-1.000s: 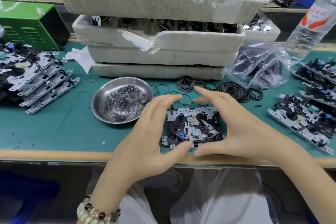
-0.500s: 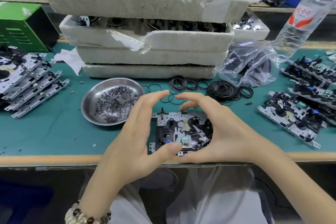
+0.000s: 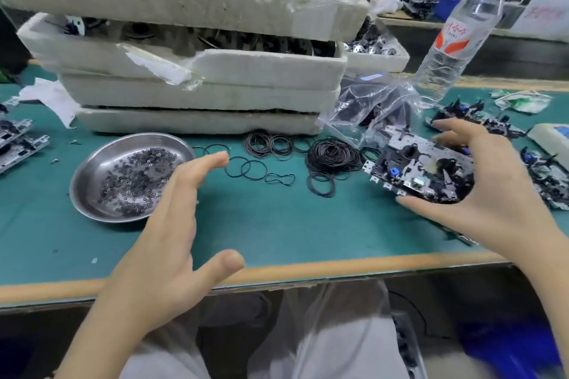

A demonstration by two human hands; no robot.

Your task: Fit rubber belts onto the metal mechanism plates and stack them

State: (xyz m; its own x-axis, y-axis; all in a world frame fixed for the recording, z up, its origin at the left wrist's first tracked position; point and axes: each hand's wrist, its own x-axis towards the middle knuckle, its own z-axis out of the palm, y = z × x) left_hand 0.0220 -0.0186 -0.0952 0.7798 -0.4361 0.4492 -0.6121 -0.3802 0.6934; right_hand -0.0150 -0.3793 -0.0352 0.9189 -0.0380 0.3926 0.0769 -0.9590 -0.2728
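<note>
**beltfixer_09:** Honestly, what's the risk at this point? The right hand [image 3: 492,194] has the mechanism plate [image 3: 412,163] all on its own: thumb on the near long edge, fingers [image 3: 455,129] curled over the far one, clamped across the short way. The left hand [image 3: 166,224] holds nothing, its fingers spread wide and hovering over the tabletop [image 3: 292,224]

**deck_tinkerer:** yeah, that one-hand pinch is what I'd worry about. The plate looks lifted, and most of it sticks out left of the fingers with nothing under it. It could twist in the grip or dip a corner into the loose rubber belts [image 3: 332,154] lying just left of it. Fingertips on the parts side could also nudge a belt off its pulley, though I can't tell if one's even fitted

**beltfixer_09:** and which way is it pointing?

**deck_tinkerer:** parts side up, long axis running left-right across the grip, with the free left end a bit farther away. The stack of plates [image 3: 545,172] sits just right of the fingers, so if it lands skewed it won't nest
</note>
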